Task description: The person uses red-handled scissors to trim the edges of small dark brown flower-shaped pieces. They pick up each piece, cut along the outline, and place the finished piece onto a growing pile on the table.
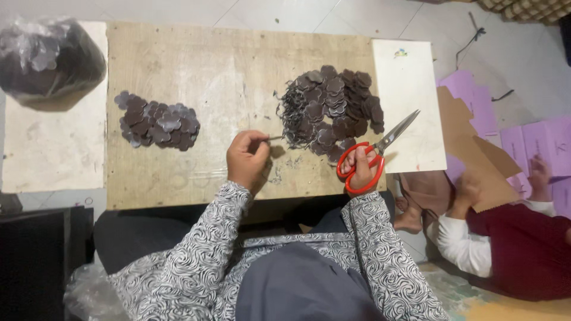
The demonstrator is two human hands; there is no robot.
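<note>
Centrally, a thin dark strip [275, 138] is being pinched between the thumb and fingers of the left hand [247, 157], its free end pointing toward the large heap of dark flower-shaped cutouts [333, 113] lying just beside it on the wooden board [226, 65]. The right hand [360, 168] is gripping red-handled scissors [375, 151], fingers closed through the loops, blades standing slightly apart and pointing up and away over the white board [410, 101], near the heap's edge. A smaller pile of cutouts [157, 120] is lying well apart to the left on the same board. Farther left, a clear plastic bag [50, 59] is holding more dark pieces. Off to the right, another person [505, 244] is sitting on the floor beside purple boxes [535, 142] and brown cardboard [476, 154].
</note>
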